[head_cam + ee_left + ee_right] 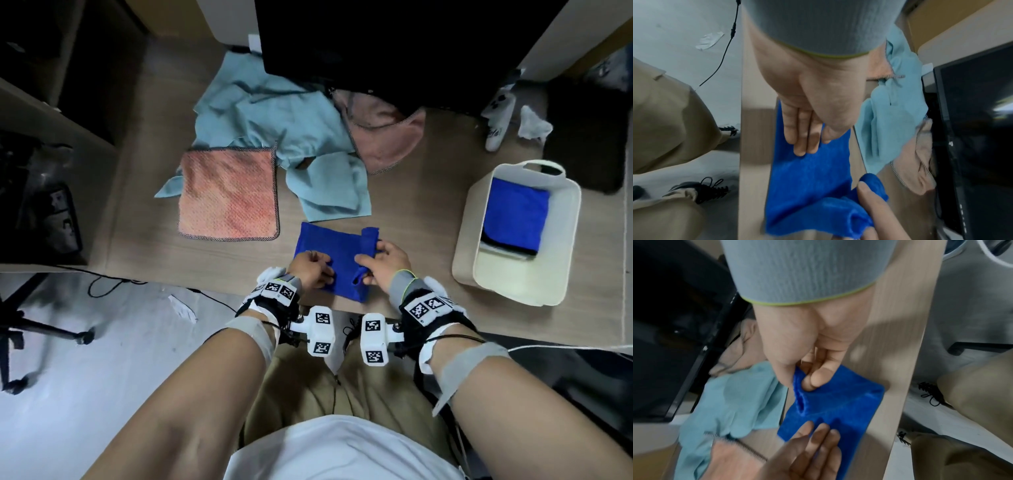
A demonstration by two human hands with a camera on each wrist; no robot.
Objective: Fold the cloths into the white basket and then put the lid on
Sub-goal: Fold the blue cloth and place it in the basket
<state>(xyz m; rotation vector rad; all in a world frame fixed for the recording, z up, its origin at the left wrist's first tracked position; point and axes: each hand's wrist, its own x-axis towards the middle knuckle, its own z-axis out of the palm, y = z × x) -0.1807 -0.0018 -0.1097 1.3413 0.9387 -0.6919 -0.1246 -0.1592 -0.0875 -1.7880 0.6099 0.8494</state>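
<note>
A blue cloth (337, 260) lies partly folded on the wooden table near its front edge. My left hand (313, 270) presses straight fingers (803, 142) flat on the cloth's left part. My right hand (380, 263) pinches the cloth's right edge between thumb and fingers (813, 379), and that edge is rolled up off the table. The white basket (467, 246) stands to the right with a folded blue cloth (513, 219) inside on other folded cloths. No lid shows in any view.
An orange cloth (227, 193) lies flat at the left. Crumpled light blue cloths (274, 116) and a pink cloth (383, 133) are heaped behind, under a black monitor (394, 44). A white controller (496, 120) and a crumpled tissue (532, 125) lie at the back right.
</note>
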